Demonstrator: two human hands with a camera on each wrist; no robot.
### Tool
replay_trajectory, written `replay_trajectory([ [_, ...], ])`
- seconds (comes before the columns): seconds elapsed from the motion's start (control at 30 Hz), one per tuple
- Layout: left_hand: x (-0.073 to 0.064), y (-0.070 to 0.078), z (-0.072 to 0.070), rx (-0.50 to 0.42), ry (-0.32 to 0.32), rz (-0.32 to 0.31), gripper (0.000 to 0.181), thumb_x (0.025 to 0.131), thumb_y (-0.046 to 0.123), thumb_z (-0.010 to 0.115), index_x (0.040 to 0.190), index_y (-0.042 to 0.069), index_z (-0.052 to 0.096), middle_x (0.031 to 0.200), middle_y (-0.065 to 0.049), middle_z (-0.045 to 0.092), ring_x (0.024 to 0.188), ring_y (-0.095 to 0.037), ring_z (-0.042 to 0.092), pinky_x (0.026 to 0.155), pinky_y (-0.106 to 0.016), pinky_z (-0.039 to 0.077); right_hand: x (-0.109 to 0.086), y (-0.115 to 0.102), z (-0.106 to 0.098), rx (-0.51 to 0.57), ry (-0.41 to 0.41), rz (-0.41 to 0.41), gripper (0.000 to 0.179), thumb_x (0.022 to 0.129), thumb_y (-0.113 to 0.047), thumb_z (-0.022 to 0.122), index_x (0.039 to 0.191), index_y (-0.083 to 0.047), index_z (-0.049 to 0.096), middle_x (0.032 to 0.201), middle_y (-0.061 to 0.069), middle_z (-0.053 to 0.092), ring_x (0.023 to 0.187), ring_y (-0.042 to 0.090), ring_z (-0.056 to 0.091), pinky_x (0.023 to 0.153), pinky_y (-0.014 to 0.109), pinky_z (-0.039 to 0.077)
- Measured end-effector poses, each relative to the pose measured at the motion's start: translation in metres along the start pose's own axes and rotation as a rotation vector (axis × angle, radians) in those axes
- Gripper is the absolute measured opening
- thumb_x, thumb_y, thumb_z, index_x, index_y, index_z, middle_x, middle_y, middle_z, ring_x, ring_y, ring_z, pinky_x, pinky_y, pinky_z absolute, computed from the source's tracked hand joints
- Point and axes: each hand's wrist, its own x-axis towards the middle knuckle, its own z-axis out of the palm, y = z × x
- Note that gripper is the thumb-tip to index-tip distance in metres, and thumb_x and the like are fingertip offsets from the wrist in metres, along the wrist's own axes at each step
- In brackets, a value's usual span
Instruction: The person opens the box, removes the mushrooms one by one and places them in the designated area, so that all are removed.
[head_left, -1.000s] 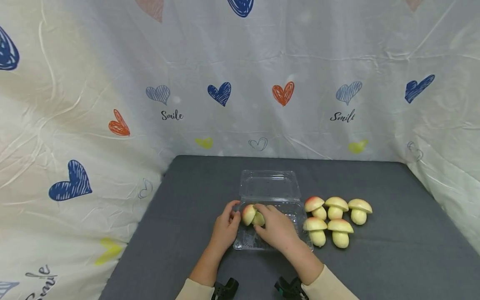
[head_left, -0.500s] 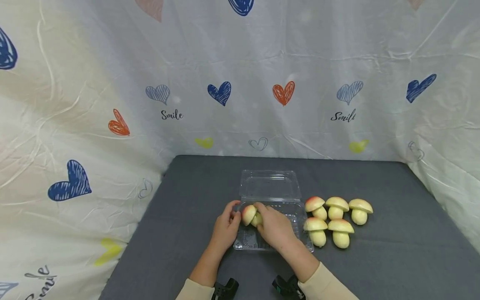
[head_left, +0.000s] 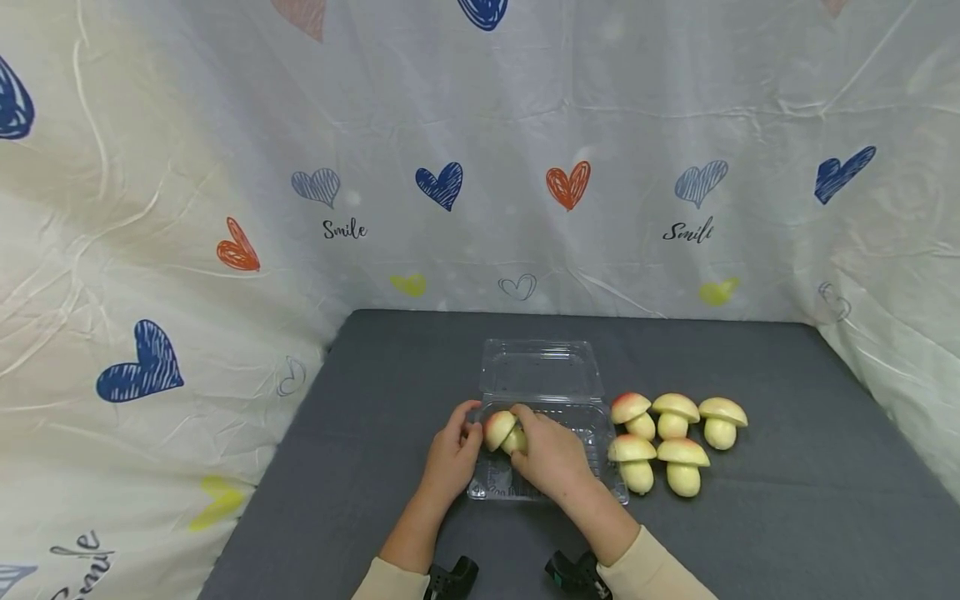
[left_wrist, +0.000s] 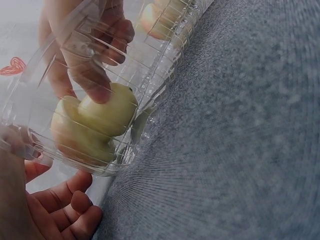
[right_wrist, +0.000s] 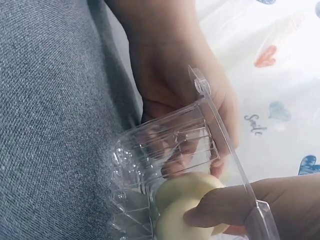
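A clear plastic clamshell box [head_left: 491, 485] lies with its lid [head_left: 542, 367] folded back. In its left end is a toy mushroom [head_left: 497, 430], pale yellow with a reddish cap, tipped on its side. My right hand [head_left: 557, 457] holds this mushroom by the stem; in the left wrist view the right hand's fingertips press on the mushroom [left_wrist: 112, 112] inside the box. My left hand [head_left: 452, 452] holds the box at its left wall, thumb near the rim and fingers outside. The right wrist view shows the left hand [right_wrist: 180, 95] partly through the clear wall.
Several more toy mushrooms [head_left: 681, 454] stand in two rows just right of the box on the dark grey tablecloth [head_left: 795, 467]. A white curtain [head_left: 480, 242] with hearts hangs behind and beside the table. Dark wrist devices [head_left: 452, 577] sit below the sleeves.
My right thumb has closed in on the mushroom's stem, and the mushroom has turned slightly. The left hand and the box stay where they were.
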Motion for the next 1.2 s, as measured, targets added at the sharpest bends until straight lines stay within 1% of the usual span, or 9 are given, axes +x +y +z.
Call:
replay_trajectory([
  [0.23,0.000,0.000,0.000,-0.001,-0.022,-0.019,0.035,0.105,0.014,0.055,0.139,0.016,0.059,0.073,0.007,0.055,0.052,-0.006,0.045,0.053,-0.026,0.041,0.001,-0.002,0.003,0.008,0.018,0.015,0.057,0.078,-0.016,0.084,0.131,-0.010,0.063,0.097,0.009,0.069,0.063,0.016,0.052,0.050,0.035,0.040],
  [0.47,0.000,0.000,-0.001,0.004,-0.011,0.022,0.034,0.104,0.011,0.056,0.138,0.012,0.060,0.072,0.007,0.054,0.052,-0.005,0.044,0.052,-0.027,0.041,0.002,-0.004,0.004,0.007,0.030,0.021,0.055,0.080,-0.017,0.085,0.130,-0.009,0.064,0.096,0.009,0.069,0.064,0.017,0.055,0.051,0.036,0.042],
  [0.63,0.000,0.001,-0.001,0.007,-0.007,0.023,0.034,0.104,0.011,0.056,0.137,0.013,0.060,0.073,0.007,0.054,0.052,-0.005,0.044,0.053,-0.027,0.041,0.002,-0.005,0.001,0.012,0.011,0.041,0.056,0.082,-0.020,0.085,0.132,-0.008,0.064,0.096,0.009,0.070,0.063,0.017,0.055,0.050,0.035,0.041],
  [0.9,0.000,0.002,-0.001,-0.002,-0.007,-0.003,0.035,0.104,0.010,0.057,0.138,0.014,0.060,0.072,0.007,0.055,0.052,-0.005,0.045,0.052,-0.026,0.041,-0.001,-0.004,-0.006,0.047,-0.022,0.077,0.058,0.080,-0.019,0.085,0.133,-0.007,0.063,0.077,0.002,0.062,0.054,0.015,0.046,0.046,0.034,0.036],
  [1.1,0.000,0.003,-0.001,0.001,-0.013,0.003,0.035,0.104,0.010,0.056,0.139,0.013,0.059,0.073,0.006,0.055,0.052,-0.006,0.045,0.053,-0.028,0.042,-0.005,-0.003,-0.010,0.080,-0.013,0.087,0.058,0.078,-0.018,0.083,0.131,-0.007,0.063,0.073,-0.001,0.058,0.053,0.016,0.046,0.046,0.035,0.036],
  [1.2,0.000,0.003,-0.001,0.003,-0.021,-0.003,0.036,0.104,0.010,0.055,0.140,0.014,0.059,0.073,0.006,0.055,0.052,-0.006,0.045,0.053,-0.028,0.042,-0.007,-0.002,-0.011,0.095,-0.011,0.103,0.060,0.077,-0.019,0.082,0.132,-0.007,0.063,0.075,-0.001,0.060,0.053,0.016,0.045,0.046,0.035,0.036],
])
